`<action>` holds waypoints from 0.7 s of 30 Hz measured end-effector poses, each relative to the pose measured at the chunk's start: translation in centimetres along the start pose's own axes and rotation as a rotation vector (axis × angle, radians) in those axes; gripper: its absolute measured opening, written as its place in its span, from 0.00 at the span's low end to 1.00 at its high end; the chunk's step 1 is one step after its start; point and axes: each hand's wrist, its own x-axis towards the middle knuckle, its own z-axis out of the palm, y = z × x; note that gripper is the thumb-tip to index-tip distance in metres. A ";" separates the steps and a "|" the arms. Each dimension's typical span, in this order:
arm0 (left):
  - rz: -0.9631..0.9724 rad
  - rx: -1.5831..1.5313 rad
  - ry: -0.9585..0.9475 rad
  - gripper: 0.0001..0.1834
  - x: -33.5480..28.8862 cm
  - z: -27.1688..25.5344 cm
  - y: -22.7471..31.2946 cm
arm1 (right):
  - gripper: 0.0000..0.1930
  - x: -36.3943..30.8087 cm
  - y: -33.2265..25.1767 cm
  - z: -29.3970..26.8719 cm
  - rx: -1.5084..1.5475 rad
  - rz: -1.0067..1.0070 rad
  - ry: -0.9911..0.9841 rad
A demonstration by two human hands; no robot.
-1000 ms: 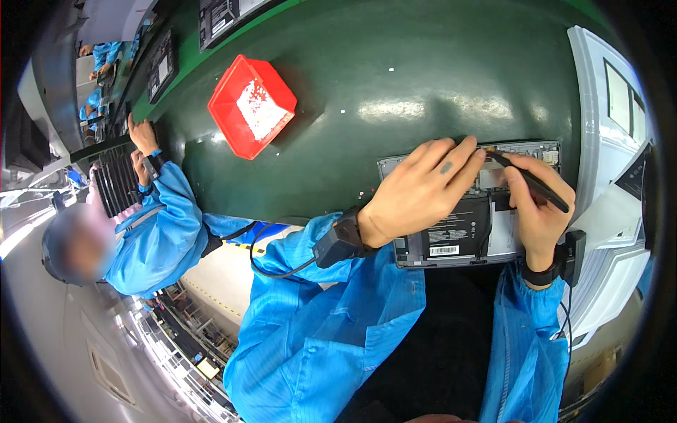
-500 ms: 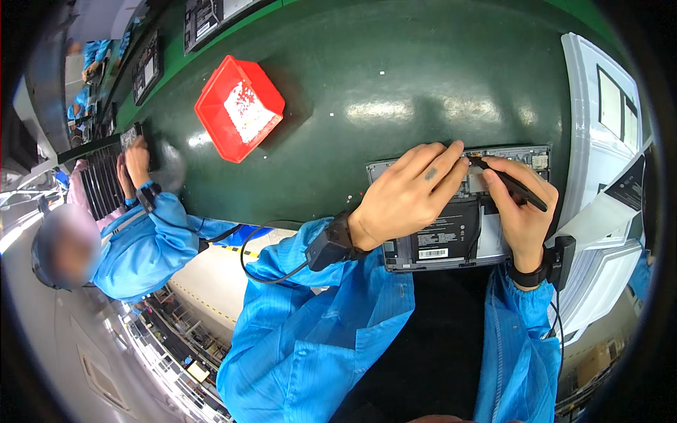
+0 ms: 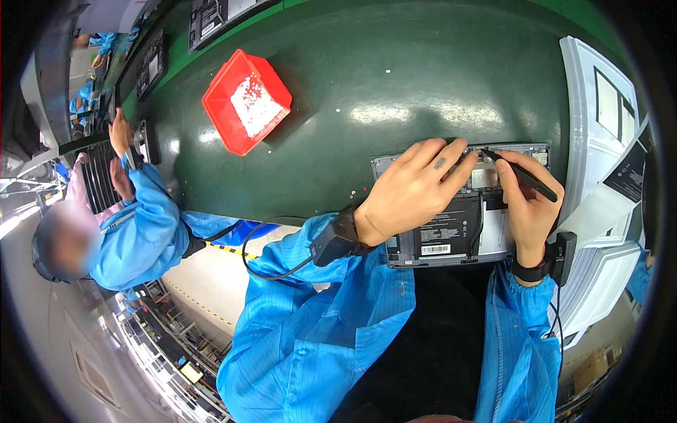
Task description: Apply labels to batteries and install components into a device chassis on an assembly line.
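Note:
An opened laptop base lies on the green table in front of me, its black battery and inner boards bare. My left hand rests across its left half, fingers reaching the upper edge; the thumb is hidden below. In my right hand are slim black tweezers, gripped like a pen, their tip down at the board near the laptop's upper edge. Left fingertips sit close beside that tip. Whatever tiny part lies under the tip is too small to make out.
A red bin with small white pieces stands at the upper left. White trays and sheets are stacked at the right. Another laptop base lies at the far edge. A co-worker in blue works at the left.
The tweezers' tip has shifted slightly up and right along the board, with my right hand a little lower. My left hand stays over the laptop. At left, the co-worker's hand has risen.

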 end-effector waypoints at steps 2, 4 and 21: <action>-0.005 -0.004 -0.004 0.26 0.0 0.0 0.1 | 0.08 0.0 -0.1 0.1 -0.013 -0.037 0.007; -0.004 -0.026 -0.019 0.26 0.0 0.0 0.1 | 0.08 0.0 -0.1 0.0 -0.018 -0.048 0.002; -1.043 -0.834 0.380 0.19 -6.2 -5.9 1.8 | 0.15 -0.7 3.8 -5.2 0.790 -0.141 0.141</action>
